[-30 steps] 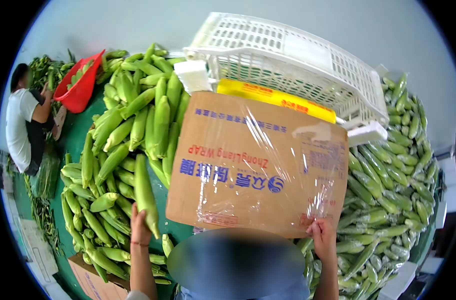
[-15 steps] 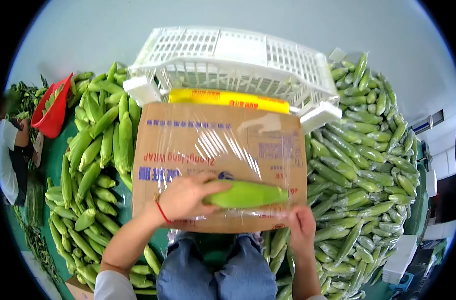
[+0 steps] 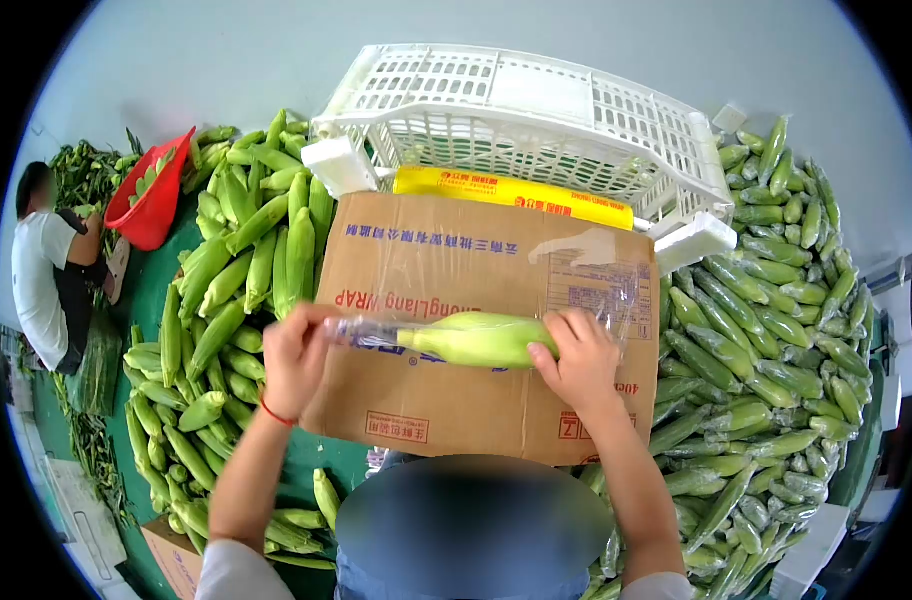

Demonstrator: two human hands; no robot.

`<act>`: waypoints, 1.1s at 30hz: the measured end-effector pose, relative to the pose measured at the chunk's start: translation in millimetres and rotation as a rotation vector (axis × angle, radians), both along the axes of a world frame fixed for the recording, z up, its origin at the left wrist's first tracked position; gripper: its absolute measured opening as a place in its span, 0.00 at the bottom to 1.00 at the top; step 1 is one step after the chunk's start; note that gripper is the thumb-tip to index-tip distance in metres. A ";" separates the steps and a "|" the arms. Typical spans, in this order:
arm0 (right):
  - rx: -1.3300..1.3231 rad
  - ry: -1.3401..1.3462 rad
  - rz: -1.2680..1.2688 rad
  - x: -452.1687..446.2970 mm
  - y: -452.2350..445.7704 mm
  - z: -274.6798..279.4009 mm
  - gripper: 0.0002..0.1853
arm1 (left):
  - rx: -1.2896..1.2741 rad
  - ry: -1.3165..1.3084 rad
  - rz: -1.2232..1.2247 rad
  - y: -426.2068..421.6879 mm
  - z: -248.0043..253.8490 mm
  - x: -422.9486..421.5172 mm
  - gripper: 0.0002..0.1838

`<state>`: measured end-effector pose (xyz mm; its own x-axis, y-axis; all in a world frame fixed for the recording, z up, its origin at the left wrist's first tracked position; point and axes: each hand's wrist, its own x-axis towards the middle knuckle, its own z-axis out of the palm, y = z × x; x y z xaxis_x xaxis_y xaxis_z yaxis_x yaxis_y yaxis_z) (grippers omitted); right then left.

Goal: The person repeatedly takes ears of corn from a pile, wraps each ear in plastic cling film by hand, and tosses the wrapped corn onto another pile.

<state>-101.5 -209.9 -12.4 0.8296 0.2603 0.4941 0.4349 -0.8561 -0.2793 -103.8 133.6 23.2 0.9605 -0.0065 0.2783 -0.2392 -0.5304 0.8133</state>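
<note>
One green corn cob [image 3: 466, 340] lies crosswise above the cardboard box [image 3: 456, 410], with clear plastic film [image 3: 361, 332] stretched out from its left end. My left hand [image 3: 298, 358] is closed on the gathered film at the box's left edge. On the cob's right end, my right hand [image 3: 582, 360] has its thumb and fingers pressed round it. Behind the box a yellow film roll [image 3: 516, 195] sits in front of a white plastic crate [image 3: 536, 110].
Unwrapped corn [image 3: 216, 290] is heaped at the left and film-wrapped corn [image 3: 766, 350] at the right. A red basket [image 3: 151, 190] stands at the back left, near a seated person [image 3: 46, 270]. Another cardboard box [image 3: 171, 555] is at the lower left.
The cob went from the left heap onto the film over the box, and film now wraps it. My left hand moved from the cob to the film; my right hand took the cob's right end.
</note>
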 end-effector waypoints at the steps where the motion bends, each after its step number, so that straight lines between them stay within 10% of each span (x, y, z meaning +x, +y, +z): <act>1: -0.001 -0.001 0.031 -0.3 0.5 -1.6 0.18 | 0.126 -0.074 -0.095 -5.8 21.3 21.3 0.05; 4: 0.082 -0.093 0.067 6.0 -2.9 -14.1 0.17 | 0.267 -0.395 -0.421 -44.6 22.4 109.4 0.05; 6: 0.043 -0.094 0.079 9.8 -0.8 -11.0 0.16 | 0.454 -0.033 -0.785 -83.4 4.5 126.0 0.06; 10: -0.047 0.199 -0.021 -13.7 -1.4 5.1 0.17 | 0.880 0.020 -0.714 -110.5 3.7 69.1 0.09; 16: -0.154 0.954 0.044 -56.3 23.7 43.9 0.23 | 0.607 0.098 -0.657 -85.2 24.7 -61.3 0.35; 22: -0.330 0.088 0.230 -48.0 36.3 47.9 0.33 | 0.502 -0.091 -0.313 -110.8 -6.4 19.4 0.25; 24: -0.321 0.168 0.208 -31.7 30.6 29.6 0.35 | 0.329 0.040 -0.293 -118.0 -4.5 28.1 0.12; 30: -0.172 0.601 0.438 -48.0 25.7 34.1 0.37 | 0.637 -0.029 -0.522 -96.7 13.9 -62.7 0.37; 33: -0.173 0.262 0.302 -29.1 29.8 39.9 0.37 | 0.682 -0.123 -0.513 -99.6 -1.7 -6.1 0.42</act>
